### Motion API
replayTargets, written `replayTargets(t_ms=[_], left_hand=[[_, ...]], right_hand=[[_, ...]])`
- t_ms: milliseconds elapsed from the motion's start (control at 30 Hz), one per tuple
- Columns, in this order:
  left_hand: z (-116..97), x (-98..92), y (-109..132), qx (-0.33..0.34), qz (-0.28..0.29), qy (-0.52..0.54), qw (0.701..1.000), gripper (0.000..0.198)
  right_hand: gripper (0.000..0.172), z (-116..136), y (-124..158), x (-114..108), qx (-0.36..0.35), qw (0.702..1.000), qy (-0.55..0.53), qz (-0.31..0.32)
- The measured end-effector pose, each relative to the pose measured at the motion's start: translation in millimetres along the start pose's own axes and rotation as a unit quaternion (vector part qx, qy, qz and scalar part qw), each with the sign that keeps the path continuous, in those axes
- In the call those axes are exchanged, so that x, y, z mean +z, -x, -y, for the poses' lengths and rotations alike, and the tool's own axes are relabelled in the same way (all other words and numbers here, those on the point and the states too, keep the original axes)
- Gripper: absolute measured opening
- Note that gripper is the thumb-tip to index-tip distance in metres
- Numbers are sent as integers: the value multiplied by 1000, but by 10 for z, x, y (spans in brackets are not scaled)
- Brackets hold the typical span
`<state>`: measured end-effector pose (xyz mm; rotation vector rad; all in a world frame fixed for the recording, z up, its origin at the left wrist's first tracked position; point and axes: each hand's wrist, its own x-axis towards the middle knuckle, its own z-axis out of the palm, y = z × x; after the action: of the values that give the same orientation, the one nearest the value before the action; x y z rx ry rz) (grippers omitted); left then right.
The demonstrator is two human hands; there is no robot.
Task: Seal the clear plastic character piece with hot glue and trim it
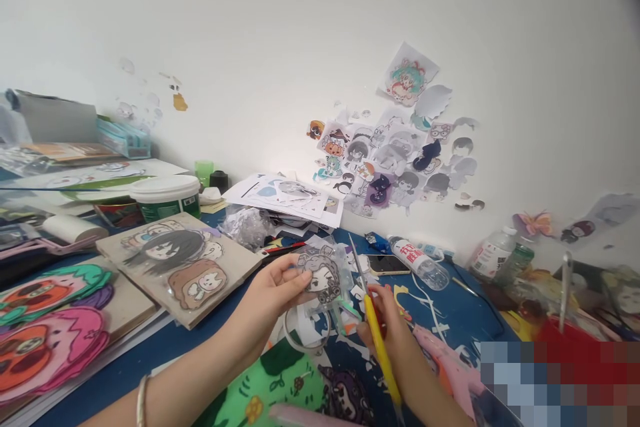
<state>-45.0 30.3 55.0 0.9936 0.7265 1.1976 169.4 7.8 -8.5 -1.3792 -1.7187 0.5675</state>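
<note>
My left hand [273, 293] pinches a small clear-edged cutout of a grey-haired cartoon figure [323, 275], holding it up over the blue table [450, 310]. My right hand [393, 323] grips yellow-handled scissors [370, 310], whose blades point up just right of the cutout. A bracelet circles my left wrist [143, 399]. Paper scraps lie under both hands.
Cardboard with cartoon drawings [180, 263] lies to the left, beside pink and green cutouts [47, 340]. A green tub with a white lid [165, 197], a phone [387, 263], a lying bottle [417, 260] and a pink glue gun [445, 357] surround me. Stickers [395, 160] cover the wall.
</note>
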Motion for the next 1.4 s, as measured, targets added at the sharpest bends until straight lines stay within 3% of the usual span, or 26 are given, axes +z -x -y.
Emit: replayTargets(t_ms=[67,167,367,467,533,600,667,767,867,1033,1167,1267,1400], left_hand=[[-25,6,9,5,-11,-11,1000,29],[-54,12,23,9,-17,-35,999,28],[-15,4,-1,5,-40,-40,998,30],[16,-18,-23,4,-48,-42,998,31],[30,-35,-37,5,-68,-34,997,35],[38,-50,-49,12,-86,-19,996,38],[42,-64,-63,13,-98,-5,995,40],[55,-90,-98,-25,-107,7,994,50],[82,-125,-149,-57,-111,-10,992,41],[116,-203,-233,-40,-123,-76,989,34],[135,-260,-275,-14,-96,-114,989,34],[141,-269,-285,-10,-71,-113,991,33],[108,-234,-263,-9,-67,-97,993,39]], right_hand=[[56,-42,-71,-50,44,991,117,-36],[52,-92,-151,-79,45,950,302,-65],[34,46,-136,-115,-6,899,439,-11],[26,207,-75,-176,-79,920,384,16],[32,290,-15,-200,-154,938,276,141],[51,338,54,-196,-188,926,204,256],[55,365,117,-171,-184,914,195,304],[47,412,180,-128,-176,910,211,311],[44,473,202,-103,-194,900,218,322],[37,473,196,-58,-223,884,256,323],[25,408,215,-3,-247,858,309,326],[35,398,223,-4,-199,872,337,293],[24,378,125,-120,-152,914,303,223]])
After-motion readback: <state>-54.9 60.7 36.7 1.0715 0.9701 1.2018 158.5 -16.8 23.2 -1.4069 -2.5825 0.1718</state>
